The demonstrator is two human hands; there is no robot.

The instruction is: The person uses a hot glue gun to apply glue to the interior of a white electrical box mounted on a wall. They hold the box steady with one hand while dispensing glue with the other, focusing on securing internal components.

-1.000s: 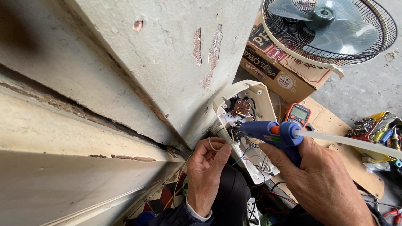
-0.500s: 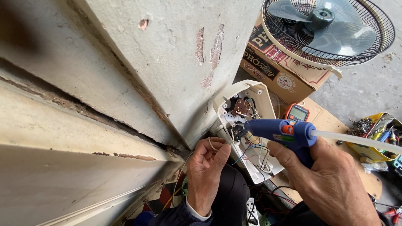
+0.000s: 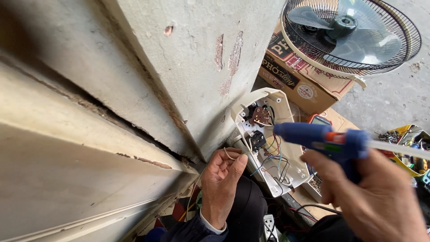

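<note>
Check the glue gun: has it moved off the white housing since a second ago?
Yes. The glue gun has pulled back rightward; its nozzle, earlier at the switch inside the white housing, now hangs clear of it.

The glue gun point(image 3: 322, 139) in the right hand point(image 3: 380, 201) is smooth blue plastic with a slight sheen, and a pale, waxy-looking stick comes out of its back. The open fan housing point(image 3: 268, 143) is glossy cream plastic, with thin plastic-coated wires and a coppery metal part inside. The wall point(image 3: 148, 76) is rough, matt plaster, chipped and cracked in places. The fan guard point(image 3: 403, 31) looks like dark wire metal around translucent grey plastic blades. The box point(image 3: 295, 85) beneath is matt brown cardboard. The left hand point(image 3: 221, 179) shows a cuff that seems to be soft cloth.
</note>
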